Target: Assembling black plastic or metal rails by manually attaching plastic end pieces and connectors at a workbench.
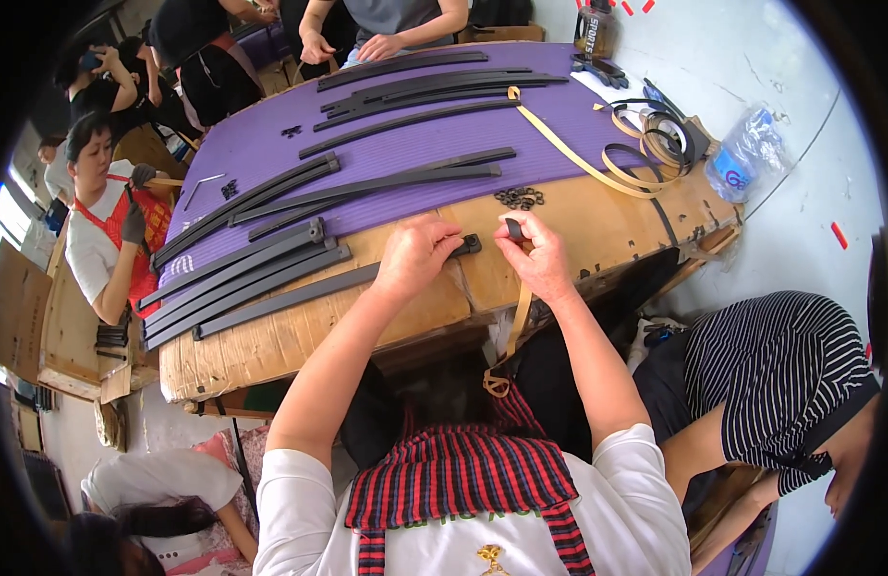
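A long, slim black bar (300,302) lies slantwise near the table's front edge, with a small fitting at its right end (471,244). My left hand (420,252) is closed, its fingertips pinched on the bar just short of that end. To the right, my right hand (537,257) pinches a tape strip (522,322). Its black end (514,228) sticks up between thumb and finger, and its tan side hangs down past the table edge toward my lap. Just beyond my hands sits a small pile of black rings (519,198).
More black bars (247,274) lie in groups across the purple mat (261,144). At the right are a coil of black-and-tan tape (655,144), a plastic bottle (746,158) and a dark jug (594,29). People sit close at left and right; another works across the table.
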Demonstrator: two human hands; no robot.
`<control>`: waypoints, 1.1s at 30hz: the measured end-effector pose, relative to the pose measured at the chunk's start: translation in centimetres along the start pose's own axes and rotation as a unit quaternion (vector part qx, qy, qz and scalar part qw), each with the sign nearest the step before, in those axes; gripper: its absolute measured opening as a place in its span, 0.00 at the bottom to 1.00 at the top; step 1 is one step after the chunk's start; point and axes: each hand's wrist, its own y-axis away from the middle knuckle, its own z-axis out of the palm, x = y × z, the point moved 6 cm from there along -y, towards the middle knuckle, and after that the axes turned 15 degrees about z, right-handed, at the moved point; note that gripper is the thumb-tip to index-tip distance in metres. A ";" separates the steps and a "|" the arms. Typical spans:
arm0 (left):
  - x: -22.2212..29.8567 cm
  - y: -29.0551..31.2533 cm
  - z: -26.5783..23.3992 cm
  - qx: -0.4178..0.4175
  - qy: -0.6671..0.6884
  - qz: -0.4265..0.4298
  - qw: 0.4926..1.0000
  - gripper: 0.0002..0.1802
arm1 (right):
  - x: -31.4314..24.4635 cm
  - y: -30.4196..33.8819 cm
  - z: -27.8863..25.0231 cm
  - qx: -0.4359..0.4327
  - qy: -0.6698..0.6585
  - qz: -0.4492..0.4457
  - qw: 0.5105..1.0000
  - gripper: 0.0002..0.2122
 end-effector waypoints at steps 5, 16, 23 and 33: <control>0.1 -0.1 0.7 0.017 -0.013 0.021 1.000 0.08 | -0.1 0.1 0.1 0.000 -0.001 0.006 1.000 0.11; 0.6 -0.7 1.3 0.039 -0.004 0.037 0.999 0.09 | 0.1 0.0 -0.7 0.006 0.015 -0.007 1.000 0.12; 2.4 1.0 -0.6 0.160 0.156 -0.035 0.974 0.11 | -4.4 3.7 2.6 -0.138 -0.138 0.082 0.977 0.17; 6.5 3.9 0.8 0.115 0.542 -0.100 0.826 0.24 | -7.9 8.4 3.1 -0.115 -0.014 0.063 0.991 0.21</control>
